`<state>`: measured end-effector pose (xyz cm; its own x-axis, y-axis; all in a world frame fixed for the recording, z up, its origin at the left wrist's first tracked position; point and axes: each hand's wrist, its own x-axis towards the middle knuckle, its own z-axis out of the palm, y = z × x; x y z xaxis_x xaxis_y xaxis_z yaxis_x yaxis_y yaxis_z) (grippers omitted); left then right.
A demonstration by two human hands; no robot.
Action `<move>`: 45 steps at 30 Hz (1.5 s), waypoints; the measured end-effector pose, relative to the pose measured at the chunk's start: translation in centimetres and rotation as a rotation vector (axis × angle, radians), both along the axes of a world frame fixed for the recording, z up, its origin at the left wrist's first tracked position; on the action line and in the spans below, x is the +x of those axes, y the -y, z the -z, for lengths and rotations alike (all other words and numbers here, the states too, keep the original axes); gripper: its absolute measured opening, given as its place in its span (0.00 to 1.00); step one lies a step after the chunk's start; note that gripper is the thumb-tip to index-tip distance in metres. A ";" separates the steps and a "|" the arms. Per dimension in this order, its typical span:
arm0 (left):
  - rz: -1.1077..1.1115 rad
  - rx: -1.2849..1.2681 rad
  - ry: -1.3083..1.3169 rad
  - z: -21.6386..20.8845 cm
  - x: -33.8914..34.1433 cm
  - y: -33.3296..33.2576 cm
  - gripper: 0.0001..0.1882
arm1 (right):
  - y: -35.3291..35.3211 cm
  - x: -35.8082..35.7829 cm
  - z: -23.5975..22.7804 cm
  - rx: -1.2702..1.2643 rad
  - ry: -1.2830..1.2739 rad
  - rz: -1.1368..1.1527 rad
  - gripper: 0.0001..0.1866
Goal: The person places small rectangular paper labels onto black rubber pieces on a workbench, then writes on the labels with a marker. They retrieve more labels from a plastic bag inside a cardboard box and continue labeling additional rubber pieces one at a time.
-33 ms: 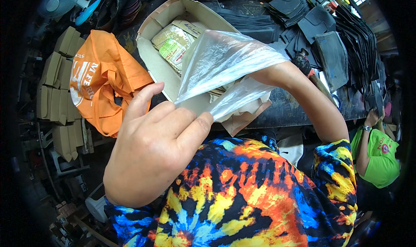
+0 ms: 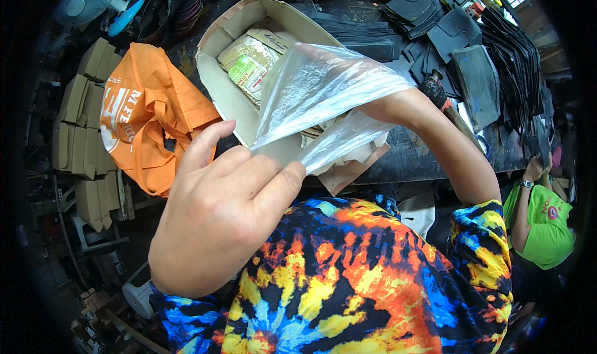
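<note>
A clear plastic bag is stretched open over a cardboard box with low walls. My left hand pinches the bag's near rim between curled fingers, its thumb sticking out away from the plastic. My right hand reaches inside the bag from the right; its fingers are blurred behind the film, and whether they grip anything does not show. Flat printed packets lie in the box, partly covered by the bag. Torn brown flaps hang at the box's near end.
An orange cloth bag slumps left of the box. Stacks of black sheets fill the table's right side. Folded cartons are stacked at far left, below a fan. Another person in a green shirt works at the right.
</note>
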<state>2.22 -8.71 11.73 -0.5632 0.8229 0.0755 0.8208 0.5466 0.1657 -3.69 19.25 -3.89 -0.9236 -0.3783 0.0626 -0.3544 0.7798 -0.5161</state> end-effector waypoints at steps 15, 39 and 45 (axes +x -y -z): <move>-0.009 0.011 0.027 0.1 0.0 0.4 0.15 | 2.1 1.1 -3.6 -0.186 -0.079 -0.042 0.32; 0.025 0.121 -0.092 -0.8 -0.8 0.1 0.17 | 1.5 0.7 -5.3 -0.230 -0.278 -0.021 0.19; 0.023 0.150 -0.143 -0.5 -2.1 0.2 0.17 | 1.3 -0.1 -5.2 -0.084 -0.195 0.037 0.17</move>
<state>0.10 -8.87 12.19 -0.5190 0.8089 0.2763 0.8539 0.5052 0.1250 -3.75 17.94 1.29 -0.9038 -0.3306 0.2719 -0.4264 0.7509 -0.5043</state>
